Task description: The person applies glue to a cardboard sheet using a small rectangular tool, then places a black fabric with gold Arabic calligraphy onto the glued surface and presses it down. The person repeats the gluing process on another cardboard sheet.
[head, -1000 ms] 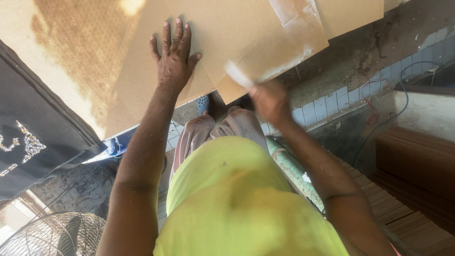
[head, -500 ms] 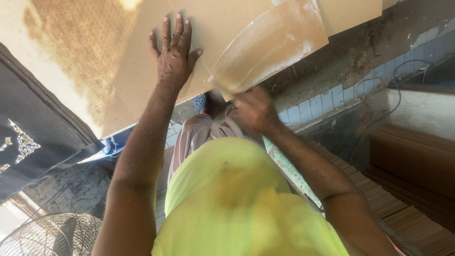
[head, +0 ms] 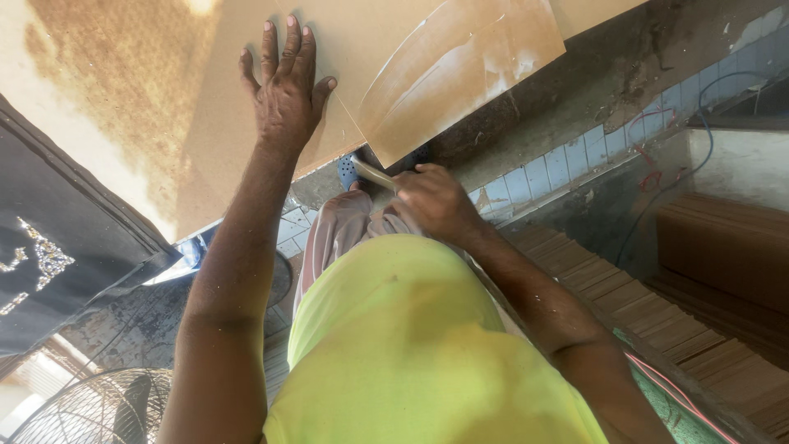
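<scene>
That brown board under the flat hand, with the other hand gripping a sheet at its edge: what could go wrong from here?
1. The left hand only presses flat on the board, which overhangs the legs; it might slip or tip.
2. The right hand pinches the thin sheet by one corner; it curves and may crease or tear.
3. Cables trail nearby; a dropped board could snag them.

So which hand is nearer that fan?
Left. The left hand lies flat on the board, on the fan's side; the right hand is farther across.
</scene>
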